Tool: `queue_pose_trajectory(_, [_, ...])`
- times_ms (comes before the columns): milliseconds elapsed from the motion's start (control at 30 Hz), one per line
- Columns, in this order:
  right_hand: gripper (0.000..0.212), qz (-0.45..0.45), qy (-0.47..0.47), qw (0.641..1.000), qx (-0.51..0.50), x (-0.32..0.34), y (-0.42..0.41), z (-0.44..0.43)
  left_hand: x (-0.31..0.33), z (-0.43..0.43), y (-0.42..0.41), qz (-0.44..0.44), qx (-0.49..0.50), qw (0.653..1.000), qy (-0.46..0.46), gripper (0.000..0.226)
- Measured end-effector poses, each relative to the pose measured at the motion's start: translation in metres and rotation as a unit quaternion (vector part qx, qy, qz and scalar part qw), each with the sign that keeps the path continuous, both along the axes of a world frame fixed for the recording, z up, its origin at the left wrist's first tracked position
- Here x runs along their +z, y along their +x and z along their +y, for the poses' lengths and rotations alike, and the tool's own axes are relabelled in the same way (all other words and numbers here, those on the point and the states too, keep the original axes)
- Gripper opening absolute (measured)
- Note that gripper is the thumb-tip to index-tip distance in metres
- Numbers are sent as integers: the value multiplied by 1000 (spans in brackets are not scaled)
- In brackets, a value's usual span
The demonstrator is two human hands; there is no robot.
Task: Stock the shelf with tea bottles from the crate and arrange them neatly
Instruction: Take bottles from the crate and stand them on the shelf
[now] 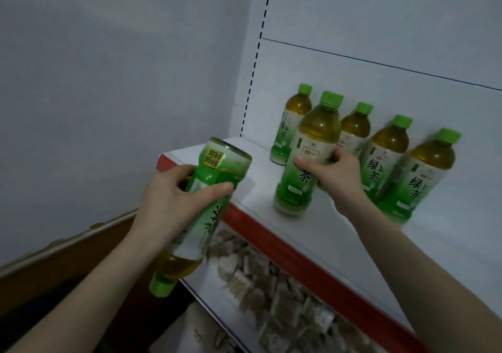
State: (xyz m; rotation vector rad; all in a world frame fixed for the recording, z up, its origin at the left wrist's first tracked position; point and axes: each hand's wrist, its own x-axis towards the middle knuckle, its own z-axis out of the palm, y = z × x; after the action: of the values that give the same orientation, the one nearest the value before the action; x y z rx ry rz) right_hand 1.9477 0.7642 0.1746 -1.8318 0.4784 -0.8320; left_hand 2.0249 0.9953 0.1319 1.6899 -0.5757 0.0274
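Observation:
My left hand (173, 197) grips a green tea bottle (209, 189) upside down, its green cap pointing down in front of the shelf's left end. My right hand (335, 178) holds an upright tea bottle (312, 140) by its label, standing on the white shelf (260, 189) near the front. Behind it, several more green-capped tea bottles (385, 149) stand in a row along the back panel, running from left to right.
The shelf has a red front strip (298, 265). Below it, a lower shelf holds a heap of small wrapped packets (271, 293). A brown cardboard box (68, 257) sits at lower left against the grey wall. Bare shelf surface lies left of the bottles.

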Motion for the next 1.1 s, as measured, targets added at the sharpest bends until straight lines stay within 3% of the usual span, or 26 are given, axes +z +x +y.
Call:
queue_pose_trajectory(133, [49, 16, -5, 1000, -18, -11, 1, -1, 1, -2, -2, 2, -13, 1000, 5, 18])
queue_pose_trajectory(300, [71, 110, -46, 993, 15, -19, -10, 1, 1, -2, 0, 3, -39, 999, 9, 19])
queue_pose_trajectory(467, [70, 107, -95, 989, -45, -32, -5, 7, -2, -1, 14, 7, -67, 998, 15, 34])
queue_pose_trajectory(633, [70, 99, -108, 987, -62, -35, 14, 11, -4, 0, 32, 18, -68, 997, 14, 26])
queue_pose_trajectory(733, [69, 94, -98, 989, -57, -34, 33, 14, -4, 4, 41, 22, -70, 997, 13, 33])
queue_pose_trajectory(900, [66, 91, -92, 990, -53, -34, 62, 13, -3, 6, 55, 34, -57, 997, 30, 18])
queue_pose_trajectory(1100, [61, 82, -83, 992, -53, -35, 89, 5, 0, 4, 65, 51, -58, 997, 22, 36])
